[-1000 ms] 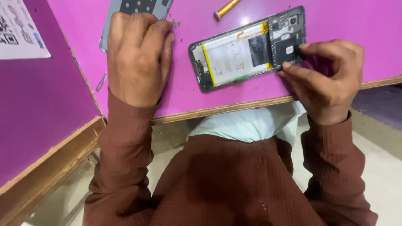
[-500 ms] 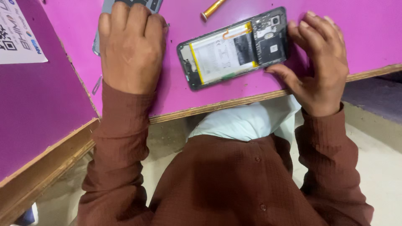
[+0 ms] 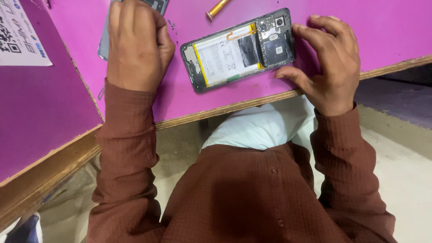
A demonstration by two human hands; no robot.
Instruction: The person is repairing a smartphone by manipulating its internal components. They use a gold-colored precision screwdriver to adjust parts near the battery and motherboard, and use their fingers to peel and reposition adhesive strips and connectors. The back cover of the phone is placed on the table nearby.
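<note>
pink counter (image 3: 360,40) with a wooden front edge, seen from above. an opened smartphone (image 3: 238,49), back cover off and battery showing, lies flat near that edge, long axis running left to right and tilted up at the right. the right hand (image 3: 326,63) is nearer, its thumb and fingertips touching the phone's camera end, loosely spread. the left hand (image 3: 137,45) rests curled on a grey back cover (image 3: 104,42), apart from the phone; what it grips is hidden. a brass-coloured tool (image 3: 218,9) lies beyond.

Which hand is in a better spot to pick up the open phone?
Probably the right hand: its fingers and thumb already touch the camera end of the open phone. The left hand lies flat on the grey back cover, apart from the phone.
</note>
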